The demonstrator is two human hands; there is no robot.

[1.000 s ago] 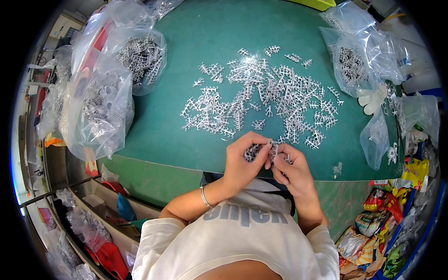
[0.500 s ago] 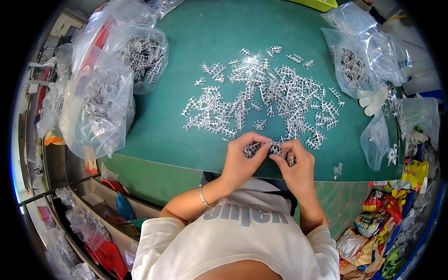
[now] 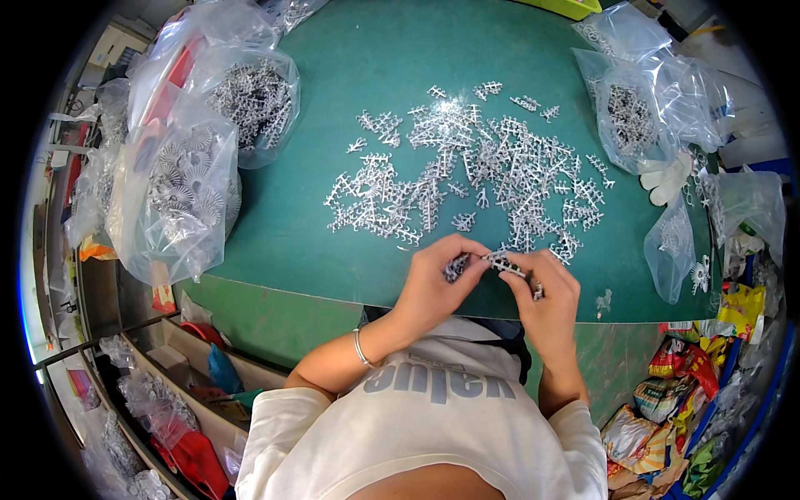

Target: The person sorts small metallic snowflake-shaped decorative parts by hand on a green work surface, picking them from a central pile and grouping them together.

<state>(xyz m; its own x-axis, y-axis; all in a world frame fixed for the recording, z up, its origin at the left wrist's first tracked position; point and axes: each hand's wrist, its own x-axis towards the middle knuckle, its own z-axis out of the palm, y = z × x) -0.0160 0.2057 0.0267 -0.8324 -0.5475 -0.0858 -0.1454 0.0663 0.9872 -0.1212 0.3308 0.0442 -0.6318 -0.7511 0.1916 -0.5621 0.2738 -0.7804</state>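
At the near edge of the green table (image 3: 350, 50), my two hands meet over a small branched silver metal piece (image 3: 505, 264). My left hand (image 3: 433, 283) pinches its left end between thumb and forefinger, with more of these pieces (image 3: 456, 267) tucked in the palm. The fingers of my right hand (image 3: 546, 292) close on the other end, and a bit of metal also shows below its curled fingers. Just beyond my hands spreads a loose heap of similar branched metal pieces (image 3: 533, 167). One small cluster (image 3: 464, 222) lies apart, close to my left fingertips.
Clear plastic bags of metal parts (image 3: 187, 187) stand along the left edge. More bags (image 3: 629, 117) and a white glove (image 3: 667, 179) lie on the right. An open drawer (image 3: 192, 358) is below left; colourful packages (image 3: 650, 417) are piled below right. A yellow-green tray (image 3: 567, 7) sits at the far edge.
My right hand has shifted slightly to the right, away from the left one. More of the branched piece now shows between my fingertips. The heap on the table looks the same.
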